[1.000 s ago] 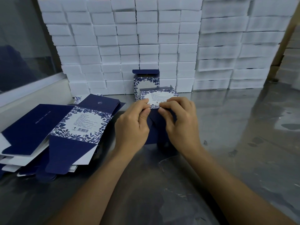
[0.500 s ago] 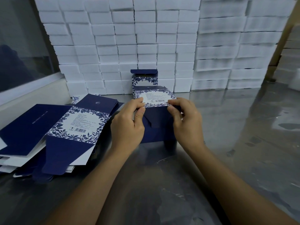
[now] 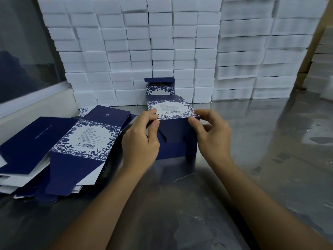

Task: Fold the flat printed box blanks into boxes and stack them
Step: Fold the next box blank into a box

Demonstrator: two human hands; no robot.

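Two hands meet on the navy box we are folding, which stands upright on the steel tabletop just in front of us. Our left hand pinches the near left corner of its top panel between thumb and forefinger, the other fingers curled below. Our right hand presses its thumb against the near right corner, with the fingers bent round behind the box's right edge. The top panel carries a white label with a barcode inside a blue leaf border, and the dark face toward us shows interlocked bottom flaps.

Directly behind it a second folded box stands with its lid flap up, close against the wall of white foam blocks that fills the back of the table. We cannot tell whether the two boxes touch.

To our left lies a loose pile of flat box blanks, fanned unevenly, the top one showing the same label and leaf print with a navy tuck flap pointing toward us. The pile lies just beside our left wrist. Beyond it a pale ledge runs under a dark window.
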